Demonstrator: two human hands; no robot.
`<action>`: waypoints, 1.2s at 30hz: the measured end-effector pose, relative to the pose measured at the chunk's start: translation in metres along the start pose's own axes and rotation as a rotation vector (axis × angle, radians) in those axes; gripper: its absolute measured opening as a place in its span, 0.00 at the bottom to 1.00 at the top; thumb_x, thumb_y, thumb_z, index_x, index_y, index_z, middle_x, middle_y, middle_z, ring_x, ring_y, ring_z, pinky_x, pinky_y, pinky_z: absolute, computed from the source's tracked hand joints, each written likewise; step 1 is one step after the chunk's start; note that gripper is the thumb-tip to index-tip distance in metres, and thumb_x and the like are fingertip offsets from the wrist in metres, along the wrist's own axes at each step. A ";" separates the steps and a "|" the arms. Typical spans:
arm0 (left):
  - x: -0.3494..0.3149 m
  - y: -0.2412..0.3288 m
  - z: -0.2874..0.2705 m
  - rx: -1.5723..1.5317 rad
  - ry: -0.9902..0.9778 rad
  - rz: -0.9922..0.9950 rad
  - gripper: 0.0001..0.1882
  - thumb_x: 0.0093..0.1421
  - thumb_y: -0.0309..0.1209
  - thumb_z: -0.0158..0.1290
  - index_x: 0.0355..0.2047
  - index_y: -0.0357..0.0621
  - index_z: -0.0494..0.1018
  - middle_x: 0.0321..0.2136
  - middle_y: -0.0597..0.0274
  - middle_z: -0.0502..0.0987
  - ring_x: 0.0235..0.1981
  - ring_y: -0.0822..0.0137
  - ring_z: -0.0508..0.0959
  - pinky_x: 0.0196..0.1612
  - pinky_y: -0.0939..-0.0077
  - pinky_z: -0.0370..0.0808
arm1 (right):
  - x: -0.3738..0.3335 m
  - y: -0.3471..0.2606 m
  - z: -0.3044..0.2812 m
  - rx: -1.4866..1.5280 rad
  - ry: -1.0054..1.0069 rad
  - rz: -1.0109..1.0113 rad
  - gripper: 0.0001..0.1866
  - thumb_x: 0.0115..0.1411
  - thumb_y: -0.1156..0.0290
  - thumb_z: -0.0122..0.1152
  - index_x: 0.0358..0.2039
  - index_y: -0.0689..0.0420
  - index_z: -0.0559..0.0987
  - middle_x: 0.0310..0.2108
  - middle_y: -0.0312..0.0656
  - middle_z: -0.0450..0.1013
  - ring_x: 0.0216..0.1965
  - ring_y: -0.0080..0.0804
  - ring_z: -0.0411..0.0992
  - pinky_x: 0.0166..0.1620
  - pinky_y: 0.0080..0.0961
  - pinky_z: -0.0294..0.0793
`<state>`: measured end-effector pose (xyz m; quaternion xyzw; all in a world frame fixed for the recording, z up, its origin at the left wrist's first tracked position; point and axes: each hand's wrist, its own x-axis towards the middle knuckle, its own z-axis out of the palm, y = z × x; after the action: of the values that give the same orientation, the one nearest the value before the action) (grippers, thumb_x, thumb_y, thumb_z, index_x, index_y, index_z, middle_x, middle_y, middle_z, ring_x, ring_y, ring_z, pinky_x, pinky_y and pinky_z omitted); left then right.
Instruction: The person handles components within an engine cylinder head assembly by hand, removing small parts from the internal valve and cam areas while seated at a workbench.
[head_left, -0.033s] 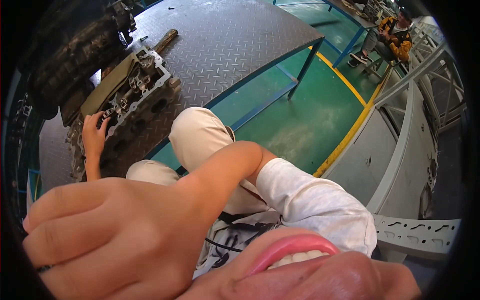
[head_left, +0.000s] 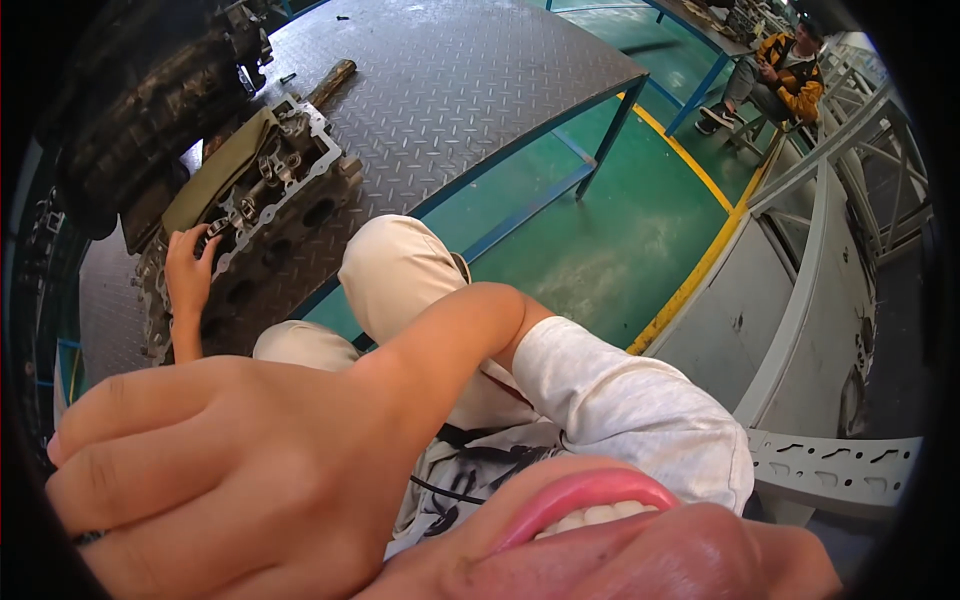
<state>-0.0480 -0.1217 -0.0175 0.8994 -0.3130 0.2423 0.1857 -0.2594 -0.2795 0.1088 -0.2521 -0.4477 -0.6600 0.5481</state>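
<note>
A metal engine cylinder head point(head_left: 290, 215) lies on the steel table, its open side showing valve-train parts and round ports along its near flank. At its left end my left hand point(head_left: 188, 270) reaches in, thumb and fingers closed round a small metal part point(head_left: 217, 228) seated there. An olive-green strip point(head_left: 222, 172) lies along its far side. Very close to the camera, my right hand point(head_left: 220, 460) is raised with its fingers curled in. A dark bit shows at its lower left edge, but what the fingers hold is hidden.
The table point(head_left: 450, 80) has a diamond-plate top and blue legs. A wooden handle point(head_left: 333, 80) and a small bolt point(head_left: 288, 77) lie behind the head. A large dark engine point(head_left: 150, 110) stands at far left. A person point(head_left: 785, 75) sits at far right. Grey metal frames point(head_left: 800, 290) stand right.
</note>
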 end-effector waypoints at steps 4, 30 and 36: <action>0.013 0.002 0.010 0.016 0.007 0.028 0.12 0.52 0.27 0.57 0.37 0.36 0.73 0.31 0.52 0.72 0.34 0.54 0.73 0.37 0.70 0.68 | 0.003 0.006 -0.003 -0.036 -0.019 -0.014 0.08 0.43 0.68 0.55 0.14 0.56 0.68 0.31 0.42 0.68 0.37 0.42 0.68 0.39 0.37 0.67; -0.013 -0.092 0.026 0.040 0.099 0.436 0.21 0.46 0.31 0.59 0.42 0.40 0.73 0.41 0.49 0.73 0.46 0.48 0.71 0.49 0.63 0.67 | -0.121 0.106 -0.060 -0.263 -0.996 0.527 0.08 0.41 0.69 0.58 0.24 0.55 0.79 0.28 0.46 0.75 0.32 0.46 0.74 0.36 0.40 0.73; 0.002 -0.011 -0.002 -0.216 0.212 0.395 0.14 0.40 0.37 0.59 0.26 0.43 0.75 0.26 0.53 0.73 0.34 0.48 0.72 0.39 0.58 0.69 | -0.090 0.100 -0.057 -0.354 -1.048 0.553 0.06 0.48 0.74 0.59 0.29 0.57 0.75 0.27 0.45 0.73 0.30 0.45 0.73 0.32 0.35 0.72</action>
<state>-0.0398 -0.1137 -0.0166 0.7653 -0.4854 0.3319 0.2617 -0.1308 -0.2841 0.0387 -0.7367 -0.4590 -0.3464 0.3558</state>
